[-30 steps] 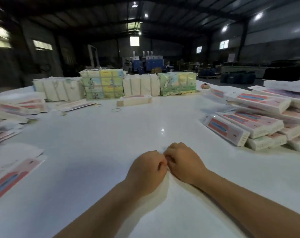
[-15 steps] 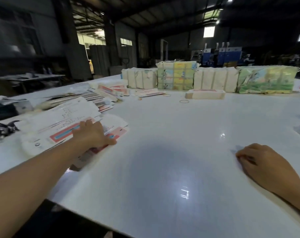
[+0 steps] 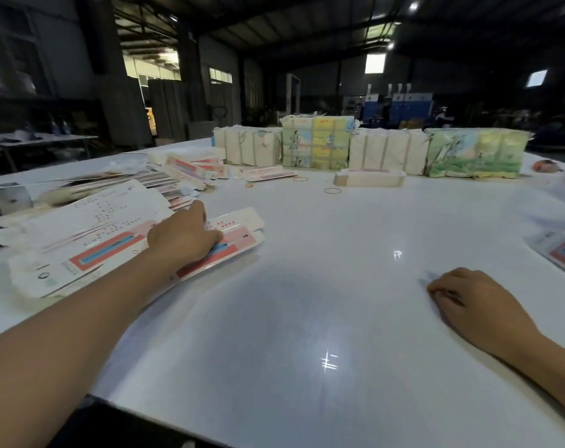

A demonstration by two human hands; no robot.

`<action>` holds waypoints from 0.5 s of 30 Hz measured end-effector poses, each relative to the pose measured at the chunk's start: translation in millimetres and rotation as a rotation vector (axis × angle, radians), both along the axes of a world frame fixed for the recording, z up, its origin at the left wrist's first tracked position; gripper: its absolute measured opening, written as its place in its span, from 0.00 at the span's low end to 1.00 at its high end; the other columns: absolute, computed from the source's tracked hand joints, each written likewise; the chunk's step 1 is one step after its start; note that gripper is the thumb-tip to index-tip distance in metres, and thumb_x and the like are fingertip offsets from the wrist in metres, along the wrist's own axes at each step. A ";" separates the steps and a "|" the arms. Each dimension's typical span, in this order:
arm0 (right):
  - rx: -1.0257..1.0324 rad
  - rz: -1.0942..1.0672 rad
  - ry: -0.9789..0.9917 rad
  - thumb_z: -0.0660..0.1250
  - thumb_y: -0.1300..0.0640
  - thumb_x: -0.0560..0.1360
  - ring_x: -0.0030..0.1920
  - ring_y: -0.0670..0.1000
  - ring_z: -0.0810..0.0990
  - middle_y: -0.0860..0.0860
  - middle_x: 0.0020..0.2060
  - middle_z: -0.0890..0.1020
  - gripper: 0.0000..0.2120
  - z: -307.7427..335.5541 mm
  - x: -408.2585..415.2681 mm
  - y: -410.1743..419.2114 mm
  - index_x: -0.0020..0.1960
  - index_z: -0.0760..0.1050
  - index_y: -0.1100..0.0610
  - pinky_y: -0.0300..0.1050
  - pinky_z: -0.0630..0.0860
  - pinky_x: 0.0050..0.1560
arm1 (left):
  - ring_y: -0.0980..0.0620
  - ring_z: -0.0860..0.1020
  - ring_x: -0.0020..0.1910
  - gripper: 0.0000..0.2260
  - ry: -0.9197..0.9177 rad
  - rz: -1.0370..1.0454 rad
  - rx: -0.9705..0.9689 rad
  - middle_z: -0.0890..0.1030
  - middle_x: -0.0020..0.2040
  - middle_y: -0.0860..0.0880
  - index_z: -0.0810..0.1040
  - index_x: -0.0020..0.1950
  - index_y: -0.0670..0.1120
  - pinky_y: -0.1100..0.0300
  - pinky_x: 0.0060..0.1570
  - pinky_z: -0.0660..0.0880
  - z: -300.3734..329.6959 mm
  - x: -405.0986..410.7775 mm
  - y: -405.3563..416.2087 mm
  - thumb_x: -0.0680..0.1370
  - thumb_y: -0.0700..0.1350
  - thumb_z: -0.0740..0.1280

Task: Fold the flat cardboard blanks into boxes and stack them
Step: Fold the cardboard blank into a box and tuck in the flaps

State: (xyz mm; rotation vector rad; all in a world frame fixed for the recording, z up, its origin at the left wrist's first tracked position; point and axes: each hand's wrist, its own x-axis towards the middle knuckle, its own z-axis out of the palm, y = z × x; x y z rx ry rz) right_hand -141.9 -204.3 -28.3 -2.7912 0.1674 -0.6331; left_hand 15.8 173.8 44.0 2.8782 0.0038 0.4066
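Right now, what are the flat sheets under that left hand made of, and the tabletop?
The flat blanks look like thin printed cardboard, white with pink and blue panels: die-cut tabs and stacked thin edges show. The left hand rests on them. The table is white and glossy, mirroring ceiling lights; probably laminate or painted board, but I can't tell.
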 end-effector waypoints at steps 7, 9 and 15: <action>0.048 -0.015 0.082 0.62 0.58 0.78 0.52 0.54 0.75 0.51 0.49 0.80 0.10 10.6 -4.6 3.7 0.51 0.82 0.54 0.43 0.69 0.49 | 0.58 0.70 0.42 0.35 0.081 -0.621 -0.035 0.67 0.46 0.56 0.68 0.55 0.61 0.59 0.36 0.68 12.8 -46.9 -146.2 0.56 0.79 0.58; 0.185 -0.045 0.081 0.61 0.60 0.77 0.49 0.53 0.77 0.52 0.47 0.82 0.09 15.9 -6.8 3.0 0.49 0.81 0.56 0.43 0.71 0.49 | 0.57 0.70 0.44 0.38 0.121 -0.748 -0.048 0.65 0.46 0.57 0.67 0.60 0.62 0.59 0.39 0.70 0.0 -62.4 -177.2 0.55 0.78 0.62; 0.516 -0.046 -0.044 0.60 0.67 0.73 0.36 0.48 0.78 0.49 0.35 0.82 0.12 22.9 -14.6 1.2 0.37 0.79 0.57 0.44 0.72 0.39 | 0.54 0.66 0.57 0.48 0.119 -0.827 0.151 0.64 0.63 0.52 0.52 0.75 0.56 0.54 0.55 0.73 -34.2 -67.2 -204.7 0.60 0.74 0.61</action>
